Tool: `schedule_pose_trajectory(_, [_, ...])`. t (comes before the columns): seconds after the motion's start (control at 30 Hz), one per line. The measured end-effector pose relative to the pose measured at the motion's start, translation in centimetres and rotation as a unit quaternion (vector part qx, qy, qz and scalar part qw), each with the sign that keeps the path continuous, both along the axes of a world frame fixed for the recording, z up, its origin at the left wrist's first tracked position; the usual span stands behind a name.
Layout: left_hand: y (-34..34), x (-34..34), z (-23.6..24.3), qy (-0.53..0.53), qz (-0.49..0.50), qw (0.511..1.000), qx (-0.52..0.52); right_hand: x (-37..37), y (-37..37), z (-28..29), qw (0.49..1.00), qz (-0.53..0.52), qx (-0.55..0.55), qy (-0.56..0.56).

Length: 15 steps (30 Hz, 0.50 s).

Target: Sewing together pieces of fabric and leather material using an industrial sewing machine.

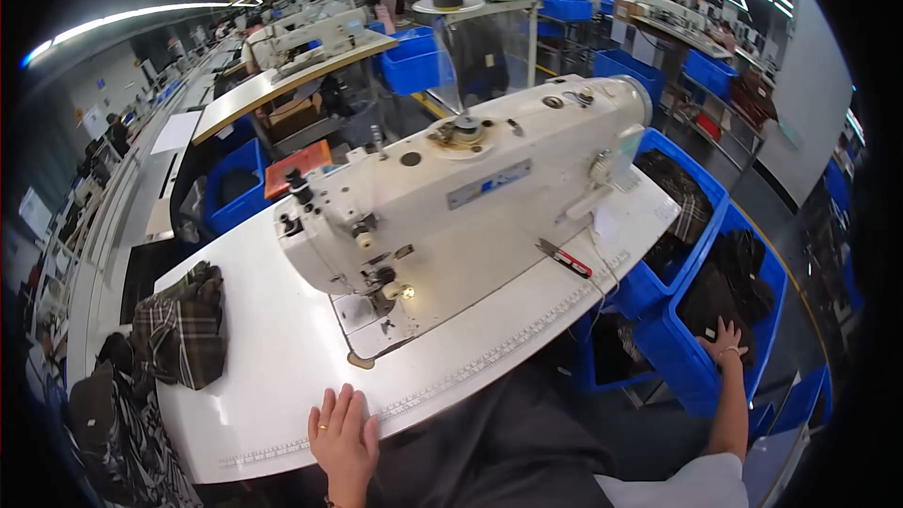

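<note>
my left hand (pixel 342 437) lay open, palm down, at the near edge of the white table (pixel 259 357). my right hand (pixel 725 344) reached, fingers spread, onto the dark cloth (pixel 712 296) in a blue bin (pixel 685 372) off the table's near right corner. red-handled snips (pixel 570 261) lay toward the right end, beside the sewing machine (pixel 489 165); plaid cloth (pixel 184 327) sat at the left edge.

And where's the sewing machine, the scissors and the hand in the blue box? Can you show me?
Sewing machine (pixel 461 169): head view, on the middle of its white body.
Scissors (pixel 570 262): head view, on the handle.
Right hand (pixel 723 342): head view, on the back of it.
</note>
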<state>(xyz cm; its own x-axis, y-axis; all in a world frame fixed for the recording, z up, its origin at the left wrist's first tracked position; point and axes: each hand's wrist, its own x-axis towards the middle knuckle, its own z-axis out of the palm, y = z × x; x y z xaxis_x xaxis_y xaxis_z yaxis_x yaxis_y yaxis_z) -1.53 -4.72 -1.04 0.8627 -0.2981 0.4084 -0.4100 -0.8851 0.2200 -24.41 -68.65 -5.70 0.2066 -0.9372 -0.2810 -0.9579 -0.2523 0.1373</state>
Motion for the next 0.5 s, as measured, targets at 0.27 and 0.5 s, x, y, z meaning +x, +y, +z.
schedule_pose_trajectory(0.27, [0.4, 0.2, 0.1, -0.022, 0.019, 1.0, -0.001, 10.5, 4.1, 7.1, 0.786, 0.431, -0.293, -0.332])
schedule_pose_trajectory(0.5, [0.4, 0.3, 0.0, -0.038, 0.017, 0.999, 0.007, 28.4, 24.9, 9.5, 0.46, 0.777, -0.131, -0.409])
